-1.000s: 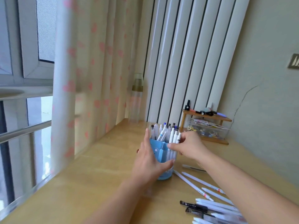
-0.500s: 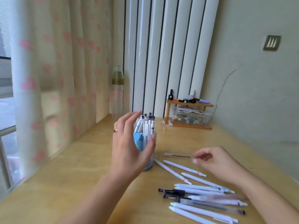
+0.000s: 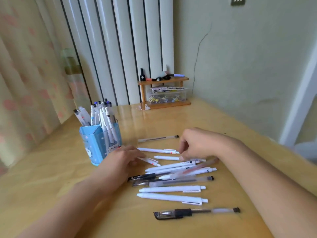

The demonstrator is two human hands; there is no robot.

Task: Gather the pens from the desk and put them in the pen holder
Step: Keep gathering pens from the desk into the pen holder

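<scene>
A blue pen holder (image 3: 96,145) stands at the left of the desk, stuffed with several white pens (image 3: 103,115). Several loose pens lie to its right: white ones (image 3: 171,197), clear ones (image 3: 157,139) and a black one (image 3: 195,213) nearest me. My left hand (image 3: 123,159) rests low beside the holder, its straight fingers touching the end of a white pen (image 3: 151,161). My right hand (image 3: 199,145) is curled over the far side of the pile, and its fingertips pinch a white pen (image 3: 169,158).
The wooden desk (image 3: 51,177) has a small wooden shelf (image 3: 164,103) at the back holding a clear box of clips. A clear bottle (image 3: 75,83) stands behind the holder near the curtain. Walls close off the back and right.
My left hand left the holder and dropped to the desk by the pens. My right hand came down onto the pile. The view swung right and downward.
</scene>
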